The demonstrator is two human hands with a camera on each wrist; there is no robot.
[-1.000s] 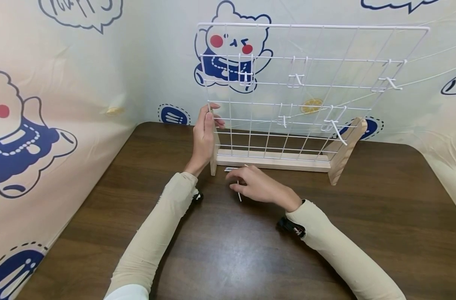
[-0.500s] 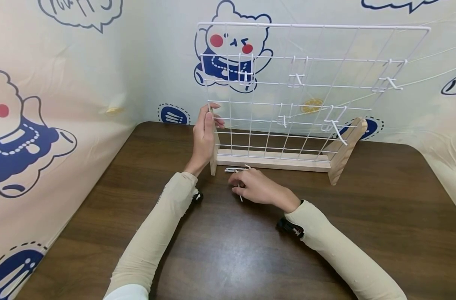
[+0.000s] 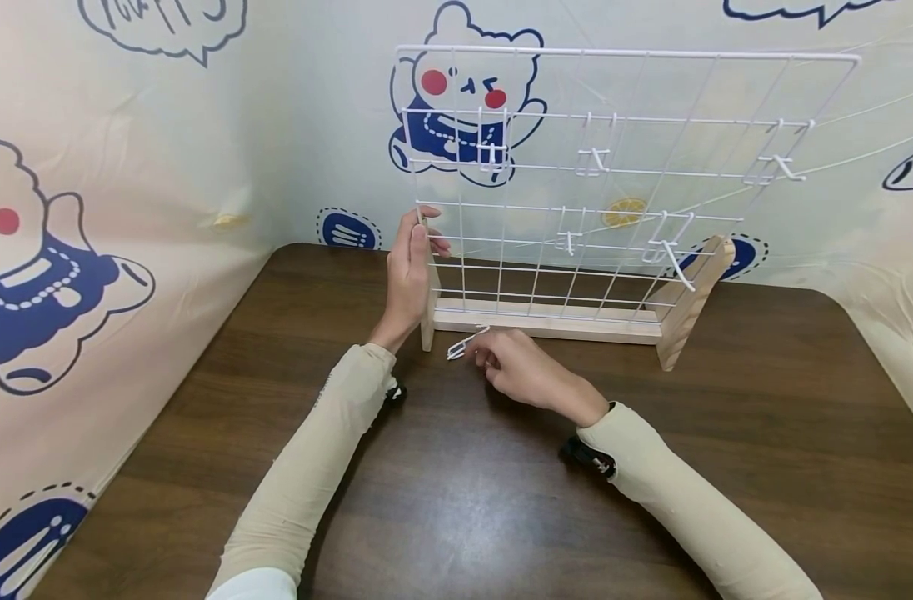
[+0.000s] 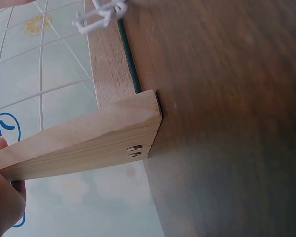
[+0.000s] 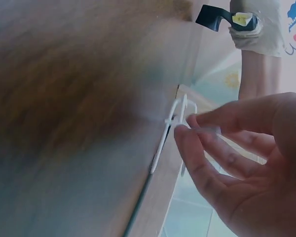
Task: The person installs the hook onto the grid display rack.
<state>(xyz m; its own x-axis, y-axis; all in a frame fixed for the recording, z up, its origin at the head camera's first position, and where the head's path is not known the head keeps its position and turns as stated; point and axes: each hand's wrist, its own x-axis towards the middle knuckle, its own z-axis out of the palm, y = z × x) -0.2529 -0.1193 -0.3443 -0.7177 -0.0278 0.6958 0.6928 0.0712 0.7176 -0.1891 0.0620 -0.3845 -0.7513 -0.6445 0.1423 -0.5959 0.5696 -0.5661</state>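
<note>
A white wire grid rack (image 3: 546, 314) on a wooden base stands at the back of the table. My left hand (image 3: 406, 279) grips its left wooden upright (image 4: 89, 143). In front of the base, my right hand (image 3: 531, 367) pinches a white wire hook (image 3: 462, 346) between thumb and fingertips. The right wrist view shows this hook (image 5: 181, 106) with its loop end beyond the fingers (image 5: 187, 143); part of it is covered by them. In the left wrist view the hook (image 4: 99, 17) appears blurred near the wooden base bar (image 4: 111, 64).
Several similar white hooks hang on the grid, among them one at the upper left (image 3: 491, 156) and a long one at the lower right (image 3: 674, 254). The brown table (image 3: 456, 500) reaches back to a printed cloth backdrop (image 3: 314, 125). A right wooden upright (image 3: 696, 304) supports the rack.
My right hand has closed its fingers on the hook and turned it; the hook's left end now points lower left, its right end up. My left hand stays on the upright.
</note>
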